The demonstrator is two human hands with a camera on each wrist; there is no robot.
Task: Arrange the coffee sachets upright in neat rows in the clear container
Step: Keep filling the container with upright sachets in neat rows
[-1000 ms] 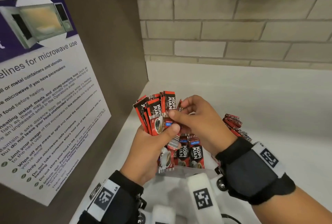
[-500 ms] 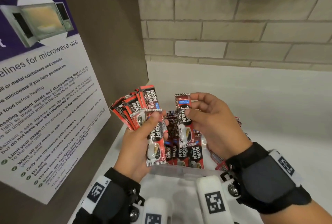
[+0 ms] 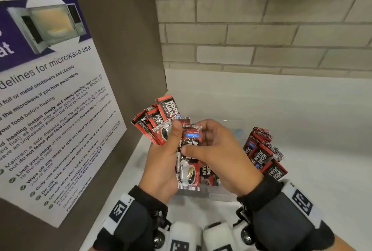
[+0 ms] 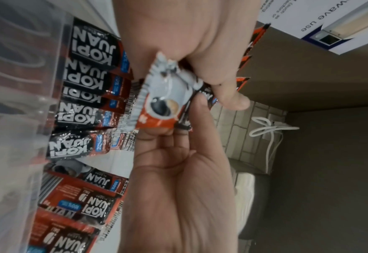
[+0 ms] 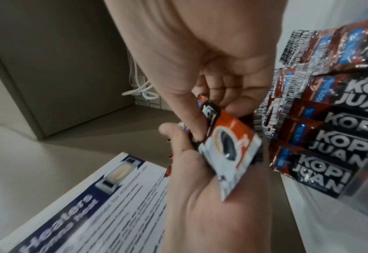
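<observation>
My left hand grips a fanned bunch of red-and-black coffee sachets, thumb across their fronts. My right hand pinches a single sachet upright, label up, against the left palm. In the wrist views that sachet sits between both thumbs. Both hands hover over the clear container, where a row of sachets stands behind its wall. A loose pile of sachets lies to the container's right.
A brown panel carrying a microwave-guidelines poster stands close on the left. A brick wall closes the back. The white counter stretches to the right. A looped white cable hangs in the corner.
My right hand drew one sachet out of the bunch, then brought it back left against my left hand. The fan in the left hand tipped further left.
</observation>
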